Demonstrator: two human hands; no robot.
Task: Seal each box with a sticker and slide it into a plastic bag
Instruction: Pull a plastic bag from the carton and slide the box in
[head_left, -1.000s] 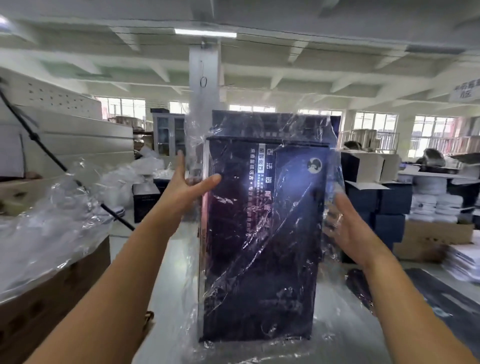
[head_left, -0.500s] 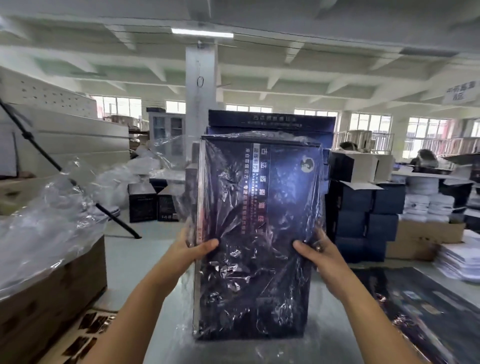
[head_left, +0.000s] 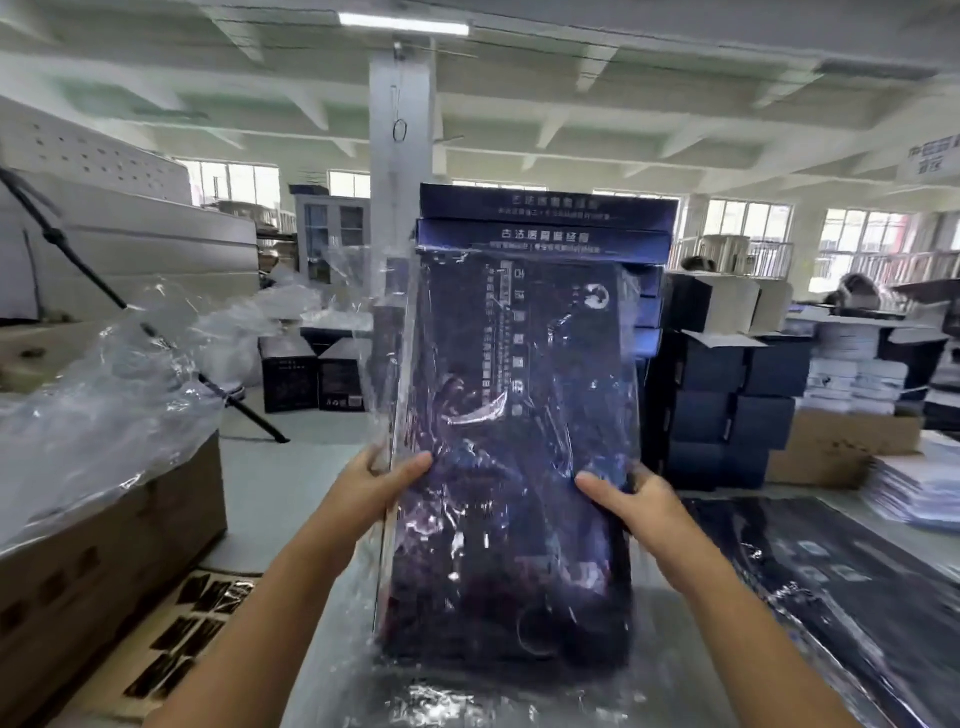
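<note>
- The left hand (head_left: 382, 480) grips the left edge of the dark box (head_left: 511, 457), thumb on its front.
- The right hand (head_left: 631, 499) grips the right edge the same way.
- The box stands upright between the hands, inside a clear plastic bag (head_left: 387, 312), its foot on the worktop (head_left: 270, 483).
- Sticker sheets (head_left: 176, 634) lie below the left hand.
</note>
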